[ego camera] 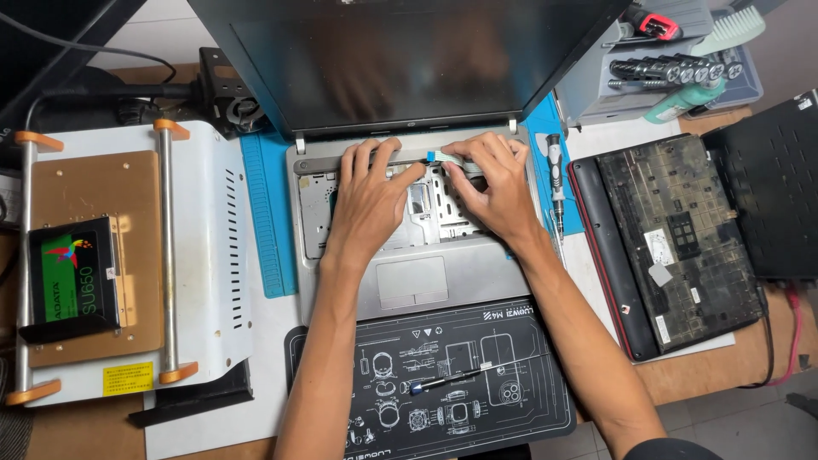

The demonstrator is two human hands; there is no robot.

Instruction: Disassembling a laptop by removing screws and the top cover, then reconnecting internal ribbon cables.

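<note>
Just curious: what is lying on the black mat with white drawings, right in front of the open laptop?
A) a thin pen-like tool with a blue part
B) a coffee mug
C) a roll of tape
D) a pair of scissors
A: a thin pen-like tool with a blue section lies on the black mat, between the person's forearms, in front of the laptop.
</note>
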